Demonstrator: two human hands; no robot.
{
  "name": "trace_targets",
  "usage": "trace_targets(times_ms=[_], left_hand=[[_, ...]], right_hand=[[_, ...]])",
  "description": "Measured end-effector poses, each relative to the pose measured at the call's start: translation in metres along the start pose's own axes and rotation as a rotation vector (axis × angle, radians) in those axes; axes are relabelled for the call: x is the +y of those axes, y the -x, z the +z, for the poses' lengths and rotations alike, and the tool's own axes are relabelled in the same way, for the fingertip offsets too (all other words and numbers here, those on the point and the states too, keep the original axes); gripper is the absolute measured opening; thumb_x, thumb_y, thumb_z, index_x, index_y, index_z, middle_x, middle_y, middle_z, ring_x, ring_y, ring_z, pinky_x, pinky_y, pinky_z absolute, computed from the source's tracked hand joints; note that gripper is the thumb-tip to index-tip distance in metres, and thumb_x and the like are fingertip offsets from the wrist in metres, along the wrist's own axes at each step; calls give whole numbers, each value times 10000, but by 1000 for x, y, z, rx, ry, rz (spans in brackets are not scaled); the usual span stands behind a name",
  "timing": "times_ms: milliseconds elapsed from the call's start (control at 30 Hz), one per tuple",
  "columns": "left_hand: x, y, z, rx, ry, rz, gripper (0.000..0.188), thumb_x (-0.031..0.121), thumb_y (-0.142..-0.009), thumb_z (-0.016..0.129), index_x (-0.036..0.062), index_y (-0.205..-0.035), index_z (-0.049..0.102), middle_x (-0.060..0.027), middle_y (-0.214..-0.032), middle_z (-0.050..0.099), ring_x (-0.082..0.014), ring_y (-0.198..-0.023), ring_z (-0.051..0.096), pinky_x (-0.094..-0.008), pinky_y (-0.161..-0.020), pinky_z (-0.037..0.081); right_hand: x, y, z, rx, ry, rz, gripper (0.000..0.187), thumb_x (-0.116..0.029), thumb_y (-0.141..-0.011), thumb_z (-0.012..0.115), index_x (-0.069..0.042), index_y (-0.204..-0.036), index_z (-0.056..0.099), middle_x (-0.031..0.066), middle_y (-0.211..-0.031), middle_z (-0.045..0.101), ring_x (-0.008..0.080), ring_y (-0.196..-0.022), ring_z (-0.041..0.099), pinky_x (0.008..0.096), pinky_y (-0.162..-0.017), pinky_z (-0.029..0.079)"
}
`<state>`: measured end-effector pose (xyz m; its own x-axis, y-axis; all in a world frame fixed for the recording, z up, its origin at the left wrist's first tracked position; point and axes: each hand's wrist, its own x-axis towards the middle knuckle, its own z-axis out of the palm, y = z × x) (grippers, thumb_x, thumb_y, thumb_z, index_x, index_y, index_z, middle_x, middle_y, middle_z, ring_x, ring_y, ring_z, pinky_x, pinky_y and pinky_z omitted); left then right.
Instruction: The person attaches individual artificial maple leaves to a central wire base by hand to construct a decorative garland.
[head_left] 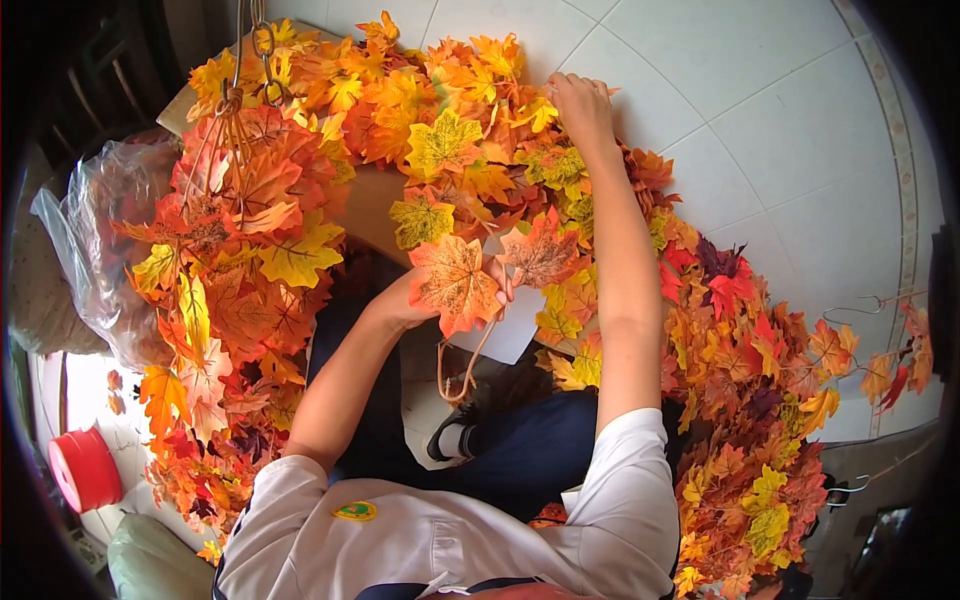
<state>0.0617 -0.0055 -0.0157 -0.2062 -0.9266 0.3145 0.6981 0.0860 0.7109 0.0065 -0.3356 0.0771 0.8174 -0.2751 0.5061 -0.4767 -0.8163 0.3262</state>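
Observation:
In front of my body, my left hand (402, 303) is closed on the stem of an artificial maple leaf garland (480, 357), a thin brown vine that hangs down in a loop. Two speckled orange maple leaves, a left one (455, 283) and a right one (541, 250), spread from it and hide most of the fingers. My right hand (585, 110) reaches to the far edge of the leaf pile (440, 145), its fingers bent together beside a yellow leaf (544, 115). Whatever it pinches is hidden.
Orange, yellow and red leaf bunches (265, 180) surround me on both sides. At the upper left hang a metal chain (264, 45) and tied cords (231, 105). A clear plastic bag (120, 240) and a red spool (86, 470) are at left. Wire hooks (850, 487) stick out at right.

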Motion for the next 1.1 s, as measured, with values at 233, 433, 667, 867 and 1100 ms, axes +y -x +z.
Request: trace_targets(times_ms=[233, 433, 667, 867, 1100], left_hand=[[-9, 2, 1, 158, 103, 62, 266, 244, -924, 603, 0, -1029, 579, -135, -991, 608, -247, -861, 656, -312, -663, 558], [-19, -2, 3, 143, -43, 99, 386, 285, -916, 609, -24, -1135, 534, -165, -1045, 610, -281, -920, 660, -335, -700, 563], [-43, -2, 37, 232, -50, 191, 423, 364, -924, 579, 5, -1138, 515, -153, -1121, 574, -273, -1012, 630, -424, -852, 528], [-46, -2, 51, 136, 79, 302, 264, 232, -972, 525, -5, -1087, 544, -139, -1117, 589, -241, -1117, 572, -383, -972, 478], [-38, 3, 57, 197, -32, 303, 346, 292, -903, 614, -9, -1061, 553, -147, -1091, 591, -248, -1083, 584, -404, -961, 484]], right_hand=[[-61, 72, -114, 428, -732, 340, 158, -89, -913, 635, -10, -1044, 594, 123, -900, 693, 199, -738, 665, 302, -603, 505], [-156, 224, -185, 290, -1435, 718, 165, -15, -904, 631, 44, -1052, 589, 184, -945, 684, 196, -761, 669, 282, -724, 555], [-170, 241, -167, 356, -1640, 702, 240, 53, -849, 648, 93, -1079, 592, 212, -1040, 666, 276, -1025, 656, 333, -908, 531], [-167, 243, -169, 383, -1569, 694, 155, 25, -836, 696, 36, -990, 684, 106, -936, 703, 179, -883, 665, 276, -769, 536], [-166, 242, -162, 298, -1343, 536, 136, 26, -833, 699, 36, -968, 686, 109, -957, 693, 174, -892, 652, 272, -799, 518]])
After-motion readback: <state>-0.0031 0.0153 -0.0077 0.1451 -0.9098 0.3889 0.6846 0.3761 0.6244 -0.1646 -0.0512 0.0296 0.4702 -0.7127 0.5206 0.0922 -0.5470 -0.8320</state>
